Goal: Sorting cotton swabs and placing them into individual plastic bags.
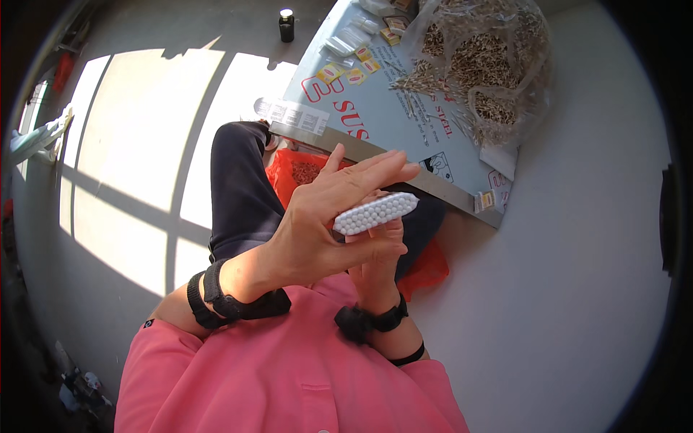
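Note:
A small flat bundle of cotton swabs (377,214), apparently in clear plastic, is between my two hands with its round white tips facing me. My left hand (307,216) reaches across it, its long fingers stretched along the upper side and its thumb below. From underneath and behind, my right hand (376,268) holds the same bundle, and my left hand partly hides its fingers. Both wrists wear black bands. Beyond my hands, a large clear bag (491,61) full of cotton swabs lies on the board-topped table, with loose swabs (419,79) spilling from its opening.
The table (390,119) has a printed pale-blue top and a metal edge. On it lie yellow-and-white labels (330,73), clear plastic packets (345,41) and a label strip (292,115). A red bag (285,173) sits beneath. A dark bottle (286,27) stands on the floor.

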Demonstrator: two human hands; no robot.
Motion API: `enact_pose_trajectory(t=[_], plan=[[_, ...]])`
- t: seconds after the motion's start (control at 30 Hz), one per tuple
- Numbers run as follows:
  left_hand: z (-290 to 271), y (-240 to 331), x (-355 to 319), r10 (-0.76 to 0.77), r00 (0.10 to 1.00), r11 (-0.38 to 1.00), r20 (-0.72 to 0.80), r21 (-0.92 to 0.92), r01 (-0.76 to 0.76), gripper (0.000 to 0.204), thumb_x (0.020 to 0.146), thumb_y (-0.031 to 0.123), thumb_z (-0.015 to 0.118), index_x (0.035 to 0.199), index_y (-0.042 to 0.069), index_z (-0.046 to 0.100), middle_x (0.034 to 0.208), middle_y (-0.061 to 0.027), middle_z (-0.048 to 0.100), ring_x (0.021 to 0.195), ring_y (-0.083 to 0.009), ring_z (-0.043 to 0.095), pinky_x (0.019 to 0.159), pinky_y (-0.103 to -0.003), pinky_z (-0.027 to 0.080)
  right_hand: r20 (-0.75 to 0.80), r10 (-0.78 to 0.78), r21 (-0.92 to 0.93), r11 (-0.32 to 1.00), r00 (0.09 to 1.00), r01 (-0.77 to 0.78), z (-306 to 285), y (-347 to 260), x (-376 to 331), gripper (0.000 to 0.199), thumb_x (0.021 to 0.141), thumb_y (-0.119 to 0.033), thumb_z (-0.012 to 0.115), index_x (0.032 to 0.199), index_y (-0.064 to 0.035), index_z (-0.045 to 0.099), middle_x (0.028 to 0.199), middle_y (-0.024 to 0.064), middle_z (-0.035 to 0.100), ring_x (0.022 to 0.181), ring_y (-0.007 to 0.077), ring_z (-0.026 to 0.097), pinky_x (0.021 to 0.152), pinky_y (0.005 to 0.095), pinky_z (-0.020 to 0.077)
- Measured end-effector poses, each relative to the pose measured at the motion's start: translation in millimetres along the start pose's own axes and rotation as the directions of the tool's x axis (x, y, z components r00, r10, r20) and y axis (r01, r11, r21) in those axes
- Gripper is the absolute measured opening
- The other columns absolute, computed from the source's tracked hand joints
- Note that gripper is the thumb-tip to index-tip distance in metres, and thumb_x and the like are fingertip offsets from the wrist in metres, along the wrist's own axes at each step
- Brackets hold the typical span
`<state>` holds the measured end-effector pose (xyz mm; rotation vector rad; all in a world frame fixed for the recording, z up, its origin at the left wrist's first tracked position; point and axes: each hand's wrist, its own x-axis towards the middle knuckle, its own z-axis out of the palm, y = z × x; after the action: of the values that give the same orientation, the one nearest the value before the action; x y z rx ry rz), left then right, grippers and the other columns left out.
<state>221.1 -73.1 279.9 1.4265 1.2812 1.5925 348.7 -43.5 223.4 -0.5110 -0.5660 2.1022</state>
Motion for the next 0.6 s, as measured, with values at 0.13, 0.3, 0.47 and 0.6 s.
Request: enact_pose_trajectory(t=[0.13,0.3,0.47,0.6], plan=[[-16,-66,-12,-0.276,0.938,0.951,-0.209,-0.202,0.235,0.094,0.079,0.008,0.08,0.153,0.005,0.024,0.141,-0.0144,0.053,0.129,-0.022,0.052,0.11,-0.034,0.039,0.126,-0.205,-0.564,0.79,0.971,0.24,-37,-19,31,0.015,0.099,-0.015,0.06,0.109,-0.0042,0.058,0.11,0.0046,0.065,0.102,0.0131,0.061,0.086,0.0309,0.0524],[-29,-138,-31,-0.361,0.903,0.92,-0.234,0.071,0.386,0.079,0.08,0.008,0.078,0.147,0.004,0.036,0.134,-0.0128,0.06,0.122,-0.0225,0.057,0.104,-0.034,0.044,0.385,-0.204,-0.912,-0.235,0.9,0.337,-67,-37,102,0.009,0.092,-0.004,0.062,0.099,-0.0026,0.056,0.095,0.0107,0.06,0.087,0.0242,0.06,0.075,0.0355,0.0494],[-25,-183,8,-0.184,0.978,0.864,-0.099,0.459,0.209,0.068,0.078,0.013,0.077,0.139,0.007,0.048,0.13,-0.012,0.06,0.126,-0.0291,0.052,0.11,-0.039,0.038,0.496,-0.007,-0.75,-0.506,0.868,0.425,-114,-22,165,0.011,0.086,-0.004,0.063,0.093,-0.0038,0.055,0.088,0.0122,0.055,0.087,0.0334,0.055,0.076,0.0422,0.046],[-15,-223,49,-0.099,0.995,0.822,-0.001,0.563,0.082,0.058,0.078,0.009,0.076,0.132,0.008,0.054,0.125,-0.0123,0.06,0.123,-0.0311,0.051,0.108,-0.039,0.039,0.545,0.181,-0.615,-0.578,0.819,0.537,-129,4,197,0.012,0.083,-0.008,0.062,0.092,-0.0067,0.056,0.089,0.0099,0.055,0.092,0.0288,0.056,0.085,0.0416,0.0427]])
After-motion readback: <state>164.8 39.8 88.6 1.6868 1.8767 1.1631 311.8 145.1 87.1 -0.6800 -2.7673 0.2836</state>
